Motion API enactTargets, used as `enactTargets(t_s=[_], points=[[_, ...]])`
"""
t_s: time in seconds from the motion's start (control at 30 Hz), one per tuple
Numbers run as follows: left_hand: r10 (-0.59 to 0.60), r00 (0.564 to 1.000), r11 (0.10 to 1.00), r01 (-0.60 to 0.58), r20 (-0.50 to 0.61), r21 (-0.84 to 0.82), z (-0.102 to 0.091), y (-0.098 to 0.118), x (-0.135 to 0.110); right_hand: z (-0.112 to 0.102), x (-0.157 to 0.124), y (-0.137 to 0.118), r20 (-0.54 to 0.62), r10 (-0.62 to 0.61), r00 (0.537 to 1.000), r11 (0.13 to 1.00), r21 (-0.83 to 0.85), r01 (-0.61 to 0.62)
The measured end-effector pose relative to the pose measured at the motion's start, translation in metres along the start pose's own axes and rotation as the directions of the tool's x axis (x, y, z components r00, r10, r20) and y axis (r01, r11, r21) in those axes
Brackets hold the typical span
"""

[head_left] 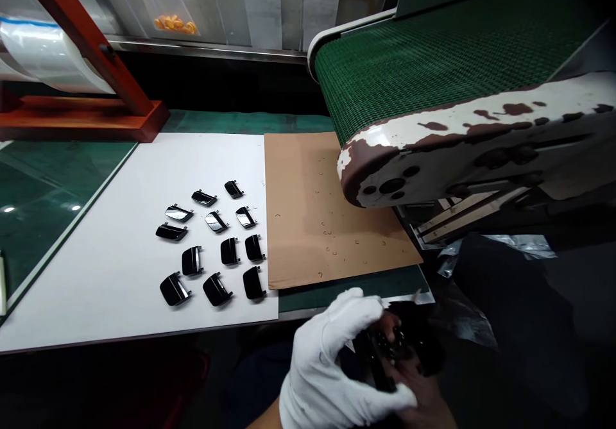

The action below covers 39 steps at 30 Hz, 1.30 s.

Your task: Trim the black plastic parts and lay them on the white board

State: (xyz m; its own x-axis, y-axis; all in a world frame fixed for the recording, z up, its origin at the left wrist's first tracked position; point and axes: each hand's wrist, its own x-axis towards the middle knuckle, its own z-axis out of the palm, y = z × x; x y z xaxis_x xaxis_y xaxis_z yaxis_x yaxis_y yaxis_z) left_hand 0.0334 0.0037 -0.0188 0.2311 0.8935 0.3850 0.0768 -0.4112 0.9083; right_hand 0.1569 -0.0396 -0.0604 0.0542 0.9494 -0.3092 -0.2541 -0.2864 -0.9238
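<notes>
My left hand (332, 358), in a white glove, is curled around a glossy black plastic part (375, 358) below the table's front edge. Opposite it, my right hand (423, 387) shows bare skin and also grips the black plastic, its fingers partly hidden in shadow and blur. I cannot tell whether one part or more is between the hands. Several similar glossy black plastic pieces (217, 289) with small prongs lie in loose rows on a white sheet (110, 275), left of my hands.
A brown cardboard sheet (308, 224) with small dark shavings lies beside the white sheet. Over its right side juts a conveyor with a green belt (433, 63). A red-brown stand (81, 115) with a clear film roll (48, 54) is at back left. Clear plastic (469, 320) hangs at right.
</notes>
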Motion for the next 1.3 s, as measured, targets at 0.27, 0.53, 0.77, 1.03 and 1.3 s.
enactTargets(t_s=[0.27, 0.53, 0.77, 1.03, 1.3], points=[[-0.24, 0.872, 0.971, 0.213, 0.427, 0.11, -0.02, -0.003, -0.003, -0.029, -0.013, -0.027, 0.005, 0.142, 0.99, 0.988, -0.062, -0.141], [-0.367, 0.626, 0.928, 0.301, 0.687, 0.222, -0.012, -0.024, -0.026, -0.032, -0.02, -0.024, 0.063, 0.42, 0.905, 0.85, -0.378, -0.368], [-0.306, 0.805, 0.927, 0.129, 0.508, 0.353, -0.018, -0.019, -0.008, -0.033, -0.032, -0.03, -0.125, 0.204, 0.971, 0.94, -0.25, -0.23], [-0.247, 0.953, 0.748, 0.072, 0.176, 0.659, -0.026, -0.07, 0.044, -0.031, -0.019, -0.029, -0.238, 0.049, 0.97, 0.999, -0.001, -0.05], [-0.177, 0.966, 0.739, 0.003, 0.19, 0.674, -0.03, -0.074, 0.042, -0.031, -0.014, -0.025, -0.174, 0.06, 0.983, 0.998, 0.004, -0.061]])
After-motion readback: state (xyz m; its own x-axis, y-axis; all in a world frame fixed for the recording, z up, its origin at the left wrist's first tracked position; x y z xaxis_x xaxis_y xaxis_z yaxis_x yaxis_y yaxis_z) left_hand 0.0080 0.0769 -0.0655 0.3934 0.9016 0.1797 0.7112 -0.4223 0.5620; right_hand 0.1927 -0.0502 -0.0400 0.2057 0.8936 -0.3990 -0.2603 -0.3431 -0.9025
